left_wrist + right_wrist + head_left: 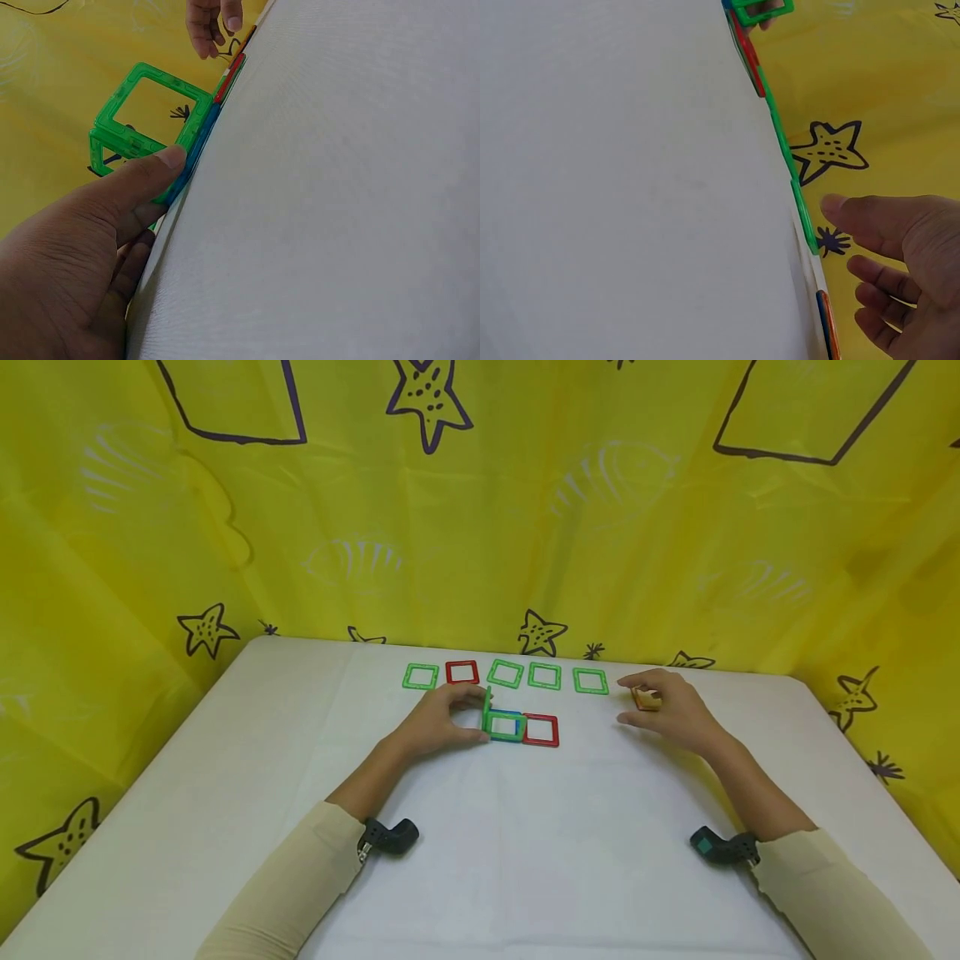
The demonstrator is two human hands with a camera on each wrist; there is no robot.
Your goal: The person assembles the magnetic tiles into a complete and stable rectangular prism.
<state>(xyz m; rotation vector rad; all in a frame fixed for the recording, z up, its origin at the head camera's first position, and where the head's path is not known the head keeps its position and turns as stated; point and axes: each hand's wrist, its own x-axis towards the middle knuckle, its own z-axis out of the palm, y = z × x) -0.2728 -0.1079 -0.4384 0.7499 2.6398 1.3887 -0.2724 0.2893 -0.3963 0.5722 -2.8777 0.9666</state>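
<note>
A green square side frame (486, 717) is standing upright, showing edge-on, and meeting an upright green front frame (121, 96) at a corner. The left hand's fingers (142, 174) are pinching this pair low down. A blue frame (193, 156) is lying flat beneath them, a red frame (542, 742) lying flat against its right edge. Farther right, an orange frame (829, 326) is lying flat, partly hidden behind the right hand's fingers (637, 719).
</note>
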